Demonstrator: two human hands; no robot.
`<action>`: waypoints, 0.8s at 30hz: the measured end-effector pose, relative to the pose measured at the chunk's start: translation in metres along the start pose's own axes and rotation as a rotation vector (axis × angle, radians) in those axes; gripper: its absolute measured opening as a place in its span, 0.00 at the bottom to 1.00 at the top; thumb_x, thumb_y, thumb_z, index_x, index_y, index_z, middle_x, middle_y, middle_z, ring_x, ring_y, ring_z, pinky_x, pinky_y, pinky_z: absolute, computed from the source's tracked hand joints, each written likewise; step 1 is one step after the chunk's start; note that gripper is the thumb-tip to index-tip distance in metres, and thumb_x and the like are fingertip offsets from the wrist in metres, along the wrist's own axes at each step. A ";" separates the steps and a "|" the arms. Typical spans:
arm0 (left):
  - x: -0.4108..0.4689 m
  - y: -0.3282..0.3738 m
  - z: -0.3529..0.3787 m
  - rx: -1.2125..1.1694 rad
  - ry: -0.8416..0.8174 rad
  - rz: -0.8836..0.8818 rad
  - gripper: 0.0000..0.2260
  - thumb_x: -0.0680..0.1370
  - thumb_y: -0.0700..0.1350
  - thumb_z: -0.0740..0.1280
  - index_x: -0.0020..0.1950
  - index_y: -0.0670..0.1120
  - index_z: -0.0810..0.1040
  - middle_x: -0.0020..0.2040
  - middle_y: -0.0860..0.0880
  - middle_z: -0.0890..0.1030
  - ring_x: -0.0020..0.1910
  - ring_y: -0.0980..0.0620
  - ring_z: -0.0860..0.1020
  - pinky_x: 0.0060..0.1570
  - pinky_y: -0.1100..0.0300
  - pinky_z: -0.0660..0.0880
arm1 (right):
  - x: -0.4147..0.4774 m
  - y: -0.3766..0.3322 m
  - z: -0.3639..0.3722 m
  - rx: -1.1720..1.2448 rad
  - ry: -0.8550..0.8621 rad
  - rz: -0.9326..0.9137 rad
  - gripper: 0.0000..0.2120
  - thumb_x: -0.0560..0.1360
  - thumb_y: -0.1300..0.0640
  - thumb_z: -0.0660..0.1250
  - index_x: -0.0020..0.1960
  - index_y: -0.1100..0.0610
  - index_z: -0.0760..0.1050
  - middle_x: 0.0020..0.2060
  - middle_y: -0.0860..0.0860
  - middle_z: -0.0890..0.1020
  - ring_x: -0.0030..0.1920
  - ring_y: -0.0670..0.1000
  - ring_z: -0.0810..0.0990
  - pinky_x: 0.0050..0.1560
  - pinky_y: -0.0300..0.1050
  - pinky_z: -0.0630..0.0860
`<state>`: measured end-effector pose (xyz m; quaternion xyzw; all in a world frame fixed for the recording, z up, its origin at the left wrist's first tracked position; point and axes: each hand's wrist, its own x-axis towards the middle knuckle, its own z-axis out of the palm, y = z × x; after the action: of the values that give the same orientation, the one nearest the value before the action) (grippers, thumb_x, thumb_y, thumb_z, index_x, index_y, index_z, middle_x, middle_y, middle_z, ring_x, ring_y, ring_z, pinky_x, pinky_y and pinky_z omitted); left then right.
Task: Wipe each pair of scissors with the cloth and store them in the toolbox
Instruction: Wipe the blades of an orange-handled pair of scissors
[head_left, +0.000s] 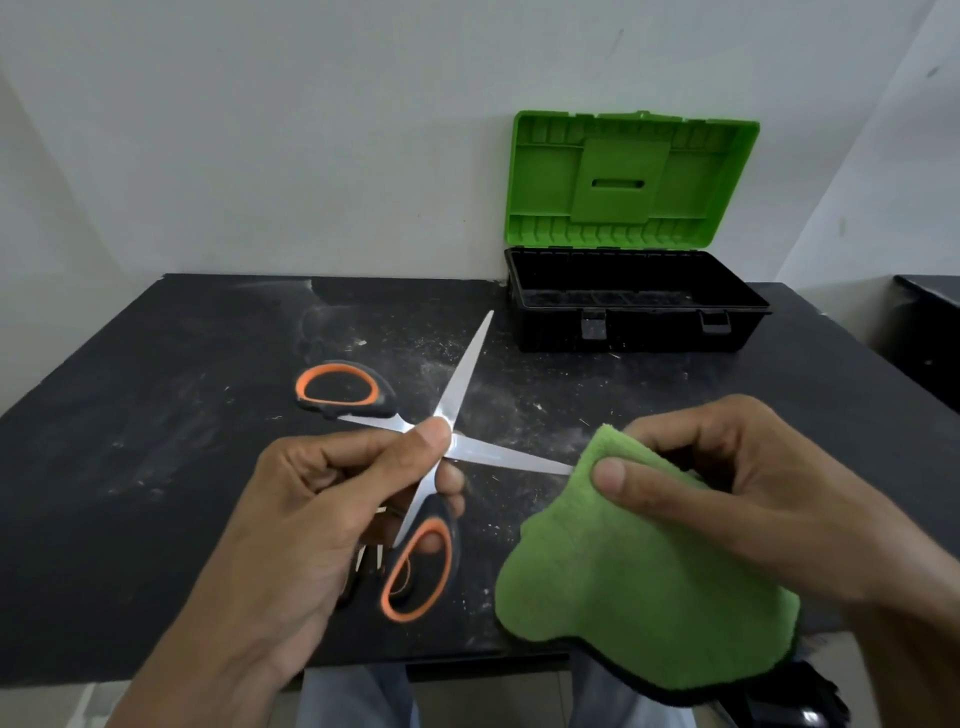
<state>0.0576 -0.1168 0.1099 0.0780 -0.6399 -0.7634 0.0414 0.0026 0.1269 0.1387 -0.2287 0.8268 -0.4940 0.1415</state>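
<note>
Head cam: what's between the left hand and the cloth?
Only one blade of the open scissors, running from the left hand to the green cloth the right hand pinches; head view.

Black surface (156, 493), scuffed and speckled with pale dust, thickest just left of the toolbox (636, 332); toolbox standing on it at the far edge, green lid raised, black body open
</note>
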 end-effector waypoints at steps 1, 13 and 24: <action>0.000 0.001 0.001 -0.001 -0.003 0.009 0.17 0.62 0.54 0.77 0.35 0.39 0.85 0.34 0.42 0.84 0.29 0.52 0.81 0.26 0.64 0.75 | 0.000 -0.001 0.001 0.009 0.001 -0.006 0.11 0.76 0.47 0.71 0.45 0.53 0.88 0.37 0.52 0.89 0.36 0.53 0.88 0.37 0.50 0.84; -0.007 -0.003 0.028 0.083 -0.069 0.046 0.14 0.69 0.49 0.73 0.32 0.38 0.84 0.30 0.40 0.83 0.27 0.48 0.78 0.29 0.61 0.75 | 0.008 -0.005 0.025 -0.005 -0.023 -0.063 0.14 0.78 0.43 0.70 0.46 0.52 0.87 0.38 0.53 0.88 0.38 0.57 0.87 0.37 0.53 0.81; -0.009 0.002 0.009 0.139 -0.018 -0.002 0.15 0.67 0.50 0.73 0.32 0.38 0.84 0.31 0.38 0.82 0.23 0.52 0.75 0.22 0.65 0.70 | 0.000 0.006 0.017 -0.063 -0.037 -0.072 0.17 0.79 0.43 0.68 0.46 0.55 0.86 0.36 0.55 0.86 0.37 0.61 0.85 0.35 0.54 0.81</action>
<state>0.0651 -0.1067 0.1136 0.0745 -0.6916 -0.7178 0.0293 0.0089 0.1167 0.1257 -0.2716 0.8304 -0.4684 0.1315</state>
